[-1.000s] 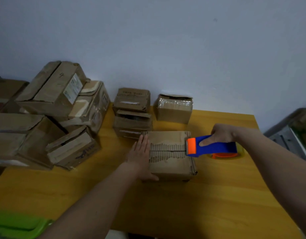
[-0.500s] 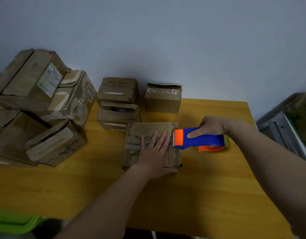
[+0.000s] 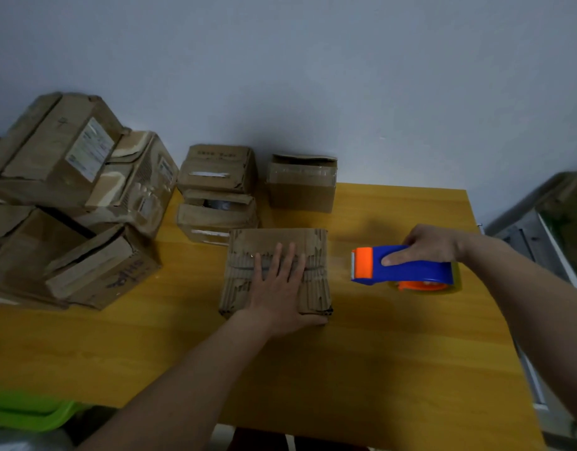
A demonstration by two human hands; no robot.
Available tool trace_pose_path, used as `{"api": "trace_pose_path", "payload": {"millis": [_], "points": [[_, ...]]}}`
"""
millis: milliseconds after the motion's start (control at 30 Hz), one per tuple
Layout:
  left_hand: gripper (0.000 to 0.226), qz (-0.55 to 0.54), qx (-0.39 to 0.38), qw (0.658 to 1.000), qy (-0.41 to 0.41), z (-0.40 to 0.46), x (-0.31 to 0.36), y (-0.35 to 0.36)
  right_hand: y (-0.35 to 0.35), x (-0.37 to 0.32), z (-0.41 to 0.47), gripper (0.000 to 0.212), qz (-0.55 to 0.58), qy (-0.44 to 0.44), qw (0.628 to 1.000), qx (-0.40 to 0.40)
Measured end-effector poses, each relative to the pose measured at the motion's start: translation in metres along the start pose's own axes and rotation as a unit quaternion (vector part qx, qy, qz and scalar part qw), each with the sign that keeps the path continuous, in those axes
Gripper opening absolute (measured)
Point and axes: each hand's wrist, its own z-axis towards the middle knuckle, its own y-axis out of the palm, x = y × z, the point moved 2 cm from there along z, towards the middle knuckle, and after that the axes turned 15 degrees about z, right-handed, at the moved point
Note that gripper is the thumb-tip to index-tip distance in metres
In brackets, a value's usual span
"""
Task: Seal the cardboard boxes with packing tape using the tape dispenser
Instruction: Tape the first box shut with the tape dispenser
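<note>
Cardboard stack (image 3: 69, 203) crowds counter (image 3: 378, 353) left. Your left hand (image 3: 277, 288) flat, fingers straight, presses box (image 3: 277, 242) mid-counter. Your right hand (image 3: 430, 244) grips tape dispenser (image 3: 401, 266), just right of box.

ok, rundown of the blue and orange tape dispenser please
The blue plastic tape dispenser has an orange head with a pale blade edge facing left and an orange-hubbed roll of clear tape at its lower right. The right hand grips its body from above, forefinger along the side. It sits clear of the worn cardboard box, over the wooden table.
</note>
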Motion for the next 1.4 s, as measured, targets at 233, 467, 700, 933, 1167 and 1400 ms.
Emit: {"api": "trace_pose_path", "payload": {"millis": [233,467,700,933,1167,1400], "points": [[0.109,0.024,0.070,0.992,0.099,0.013,0.028,-0.018,0.009,0.011,0.006,0.049,0.003,0.011,1.000,-0.002],[0.104,0.014,0.054,0.994,0.093,0.017,0.032,-0.019,0.001,0.020,0.004,0.053,0.009,0.014,1.000,0.003],[0.100,0.035,0.051,0.995,0.082,0.018,0.035,-0.017,0.002,0.018,0.004,0.056,-0.049,0.040,0.998,0.008],[0.102,0.033,0.050,0.995,0.081,0.021,0.040,-0.015,0.021,-0.005,0.003,0.061,-0.186,0.048,0.977,0.092],[0.103,0.007,0.046,0.998,0.041,0.018,0.039,-0.010,0.045,0.048,-0.004,0.045,-0.271,0.060,0.929,0.245],[0.113,-0.026,0.027,0.999,0.010,0.021,0.046,-0.016,0.102,0.077,0.005,0.047,-0.115,0.067,0.954,0.267]]}}
